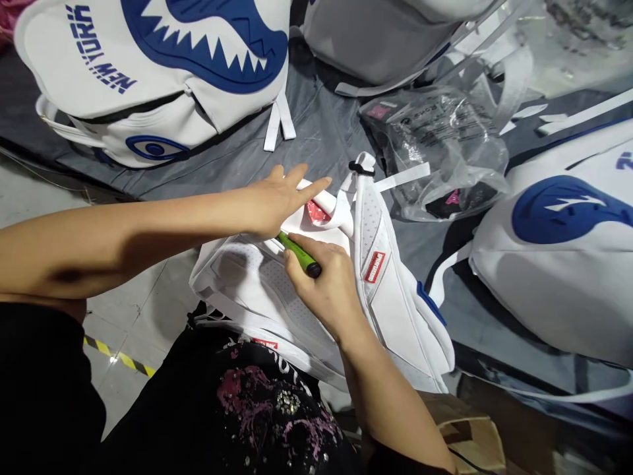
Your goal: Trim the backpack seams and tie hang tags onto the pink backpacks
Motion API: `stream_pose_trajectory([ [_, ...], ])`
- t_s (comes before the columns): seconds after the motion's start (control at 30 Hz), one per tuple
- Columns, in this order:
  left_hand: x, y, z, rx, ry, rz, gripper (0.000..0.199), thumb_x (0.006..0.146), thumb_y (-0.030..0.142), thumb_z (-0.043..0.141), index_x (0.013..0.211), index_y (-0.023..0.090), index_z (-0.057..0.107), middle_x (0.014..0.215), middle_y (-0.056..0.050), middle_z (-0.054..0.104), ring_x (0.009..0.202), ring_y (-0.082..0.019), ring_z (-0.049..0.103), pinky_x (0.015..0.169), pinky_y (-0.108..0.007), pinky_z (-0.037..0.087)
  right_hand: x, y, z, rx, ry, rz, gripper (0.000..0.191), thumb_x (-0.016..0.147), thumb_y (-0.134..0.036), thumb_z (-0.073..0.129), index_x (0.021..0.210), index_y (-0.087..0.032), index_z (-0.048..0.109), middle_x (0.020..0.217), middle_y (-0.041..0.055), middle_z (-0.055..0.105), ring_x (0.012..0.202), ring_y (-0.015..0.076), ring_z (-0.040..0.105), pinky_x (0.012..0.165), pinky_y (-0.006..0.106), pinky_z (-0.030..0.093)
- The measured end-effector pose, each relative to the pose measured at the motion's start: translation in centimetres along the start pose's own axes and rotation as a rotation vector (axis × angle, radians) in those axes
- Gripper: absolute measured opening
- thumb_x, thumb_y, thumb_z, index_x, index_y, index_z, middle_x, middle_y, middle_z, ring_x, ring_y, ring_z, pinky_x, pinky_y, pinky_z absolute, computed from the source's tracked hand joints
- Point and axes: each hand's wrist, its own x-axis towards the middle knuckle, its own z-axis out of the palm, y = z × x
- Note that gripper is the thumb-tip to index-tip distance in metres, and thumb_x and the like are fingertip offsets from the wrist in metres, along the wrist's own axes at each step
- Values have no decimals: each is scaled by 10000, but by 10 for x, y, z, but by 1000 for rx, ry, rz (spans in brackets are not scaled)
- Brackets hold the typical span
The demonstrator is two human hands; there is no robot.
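A white backpack (pixel 395 310) lies in front of me with its strap side up, a red label (pixel 374 266) on one shoulder strap. My left hand (pixel 279 199) presses on the bag near its top, fingers spread, beside a red patch (pixel 316 211). In my right hand (pixel 329 280) is a green pen-like tool (pixel 299 253) with a black end, gripped in closed fingers. The tool's tip points toward my left palm and is hidden there, so what it touches cannot be seen.
A white backpack (pixel 163 53) with a blue toothed mouth lies at the upper left. Another backpack (pixel 554 264) is at the right, a third (pixel 390 39) at the top. Clear plastic bags (pixel 440 145) lie on the grey cloth (pixel 316 112). A cardboard box (pixel 475 442) stands below.
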Motion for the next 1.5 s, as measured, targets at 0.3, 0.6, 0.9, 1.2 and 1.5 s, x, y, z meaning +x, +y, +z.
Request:
stream_pose_trajectory([
  [0.3, -5, 0, -7, 69, -39, -7, 1151, 733, 88, 656, 1611, 336, -45, 1681, -144, 54, 1398, -429, 353, 1067, -477, 418, 4, -1, 0, 18, -27, 52, 327, 901, -306, 556, 1113, -149, 749, 971, 116, 783, 881, 253, 707, 872, 422, 487],
  [0.6, -4, -13, 3, 188, 41, 7, 1022, 810, 192, 628, 1617, 296, 9, 1649, -166, 141, 1328, -434, 439, 1073, -502, 432, -6, -4, -39, -36, -101, 47, 188, 893, -243, 575, 983, -178, 727, 970, 84, 767, 924, 219, 692, 899, 367, 469],
  [0.9, -1, -18, 13, 204, 105, 26, 1039, 759, 195, 629, 1619, 288, 54, 1638, -190, 191, 1296, -429, 478, 1046, -526, 462, 54, 181, -124, -621, 229, 600, 384, 946, -184, 422, 1256, -68, 617, 1238, 223, 648, 1123, 292, 627, 925, 381, 485],
  [1.2, -4, -19, 14, 199, 134, 35, 1015, 764, 172, 594, 1619, 298, 64, 1638, -183, 198, 1306, -414, 477, 1046, -523, 469, 103, 219, -94, -752, -72, 448, 334, 946, -180, 505, 1191, 14, 625, 1242, 292, 624, 1177, 310, 551, 933, 352, 444],
  [1.5, -4, -18, 14, 214, 130, 32, 1018, 763, 189, 589, 1615, 307, 45, 1639, -179, 195, 1299, -413, 476, 1021, -508, 482, 101, 194, -86, -816, -120, 201, 504, 984, -314, 461, 1460, -150, 445, 1430, 220, 499, 1221, 324, 491, 866, 366, 492],
])
